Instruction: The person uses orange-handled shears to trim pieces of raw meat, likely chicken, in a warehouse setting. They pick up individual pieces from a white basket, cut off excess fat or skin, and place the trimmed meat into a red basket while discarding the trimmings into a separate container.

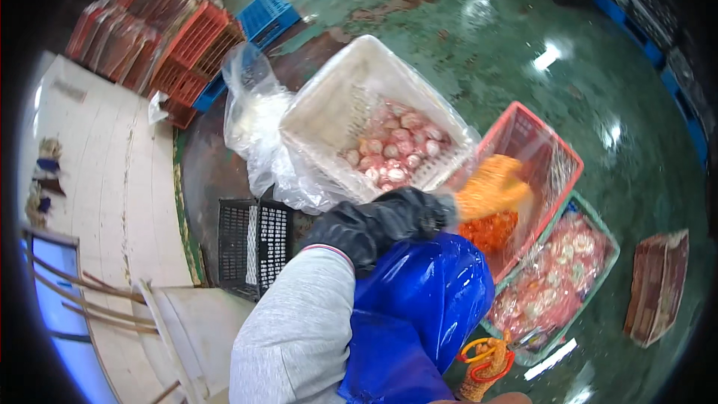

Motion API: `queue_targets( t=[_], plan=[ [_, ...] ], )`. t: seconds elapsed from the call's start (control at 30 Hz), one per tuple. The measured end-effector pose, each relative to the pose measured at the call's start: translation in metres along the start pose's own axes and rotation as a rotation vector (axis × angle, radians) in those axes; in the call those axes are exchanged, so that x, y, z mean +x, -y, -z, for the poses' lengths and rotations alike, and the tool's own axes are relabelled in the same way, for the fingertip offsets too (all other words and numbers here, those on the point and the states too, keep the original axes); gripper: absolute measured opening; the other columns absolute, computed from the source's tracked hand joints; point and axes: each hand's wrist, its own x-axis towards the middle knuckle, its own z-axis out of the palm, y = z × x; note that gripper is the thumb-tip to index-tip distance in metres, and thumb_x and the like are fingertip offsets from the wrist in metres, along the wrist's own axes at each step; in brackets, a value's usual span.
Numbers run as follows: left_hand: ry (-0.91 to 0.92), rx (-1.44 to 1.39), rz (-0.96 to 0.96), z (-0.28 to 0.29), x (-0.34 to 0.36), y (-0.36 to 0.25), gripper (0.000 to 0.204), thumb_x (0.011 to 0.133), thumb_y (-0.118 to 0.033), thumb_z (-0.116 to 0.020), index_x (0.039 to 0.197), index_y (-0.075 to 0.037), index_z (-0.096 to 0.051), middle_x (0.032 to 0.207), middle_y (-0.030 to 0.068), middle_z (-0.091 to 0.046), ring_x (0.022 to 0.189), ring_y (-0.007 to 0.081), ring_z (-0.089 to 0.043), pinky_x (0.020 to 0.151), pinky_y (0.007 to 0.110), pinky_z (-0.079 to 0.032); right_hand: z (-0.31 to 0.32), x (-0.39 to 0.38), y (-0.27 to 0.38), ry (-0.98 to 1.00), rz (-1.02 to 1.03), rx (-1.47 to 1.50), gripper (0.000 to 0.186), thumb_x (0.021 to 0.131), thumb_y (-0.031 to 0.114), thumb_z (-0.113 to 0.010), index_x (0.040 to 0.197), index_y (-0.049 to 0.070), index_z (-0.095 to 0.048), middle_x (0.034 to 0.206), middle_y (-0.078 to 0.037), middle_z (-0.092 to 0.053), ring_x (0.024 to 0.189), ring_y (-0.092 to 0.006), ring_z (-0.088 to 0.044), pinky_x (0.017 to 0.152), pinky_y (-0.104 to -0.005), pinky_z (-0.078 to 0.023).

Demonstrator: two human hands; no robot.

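My left hand [493, 187], in a blurred orange glove beyond a black sleeve cover [374, 228], is over a red crate [553, 150] with orange contents [482, 232]. I cannot make out its fingers. A white crate [314, 127] holding small pinkish round items [396, 142] sits beside it. Below the red crate, a green crate [607, 262] holds bagged pinkish items [546, 277]. My right hand [488, 370], in a speckled orange glove at the lower edge, grips an orange-and-red looped object [479, 348].
Stacked red crates [187, 45], a blue crate [265, 15], clear plastic bags [265, 142] and a black crate [250, 247] lie left. A pale panelled wall [127, 194] runs along the left. A brownish crate [654, 284] sits right on the wet green floor [583, 90]; blue pallets [628, 22] line the far right.
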Motion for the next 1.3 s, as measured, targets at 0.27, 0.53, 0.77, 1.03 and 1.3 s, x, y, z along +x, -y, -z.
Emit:
queue_targets(
  t=[0.27,0.53,0.77,1.03,1.3],
  plan=[
    [-0.098,0.789,0.557,0.138,-0.046,0.187,0.047,0.075,-0.04,-0.054,0.103,-0.003,-0.05,0.104,0.0212,-0.052,0.1,0.0375,-0.049,0.087,0.044,-0.039,-0.016,0.018,0.001,0.028,0.05,0.059,0.032,0.088,0.023,-0.052,0.109,0.0,-0.044,0.08,-0.005,-0.052,0.066,-0.0134,-0.053,0.06,-0.0238,-0.047],
    [-0.104,0.578,0.897,0.169,-0.02,0.265,0.052,0.078,-0.039,-0.055,0.118,-0.005,-0.051,0.122,0.0192,-0.048,0.116,0.034,-0.043,0.093,0.043,-0.038,-0.043,0.021,0.034,0.068,0.041,-0.203,0.032,0.088,0.023,-0.052,0.109,0.0,-0.044,0.08,-0.006,-0.052,0.065,-0.013,-0.053,0.059,-0.0234,-0.046],
    [-0.274,0.513,0.734,0.145,-0.039,0.307,0.037,0.08,-0.035,-0.051,0.107,-0.011,-0.057,0.108,0.0171,-0.057,0.103,0.0347,-0.052,0.087,0.045,-0.041,-0.058,0.018,0.043,0.132,0.067,-0.288,0.031,0.088,0.022,-0.052,0.109,0.0,-0.044,0.08,-0.006,-0.052,0.064,-0.0126,-0.053,0.058,-0.023,-0.046],
    [-0.44,-0.178,0.222,0.203,-0.068,0.184,0.024,0.082,-0.025,-0.056,0.093,-0.004,-0.058,0.089,0.0118,-0.057,0.086,0.0301,-0.054,0.077,0.04,-0.045,-0.092,0.008,0.045,0.206,0.098,-0.184,0.034,0.09,0.021,-0.048,0.118,0.003,-0.044,0.07,-0.004,-0.05,0.057,-0.0099,-0.049,0.05,-0.0208,-0.041],
    [0.017,-1.601,0.407,0.172,-0.117,0.046,0.025,0.088,-0.028,-0.053,0.103,-0.009,-0.055,0.099,0.0089,-0.058,0.096,0.0211,-0.054,0.081,0.034,-0.046,-0.203,-0.016,0.08,0.401,0.558,-0.482,0.042,0.086,0.004,-0.053,0.127,0.004,-0.044,0.087,-0.002,-0.055,0.076,-0.0082,-0.049,0.065,-0.0201,-0.042]
  ],
)
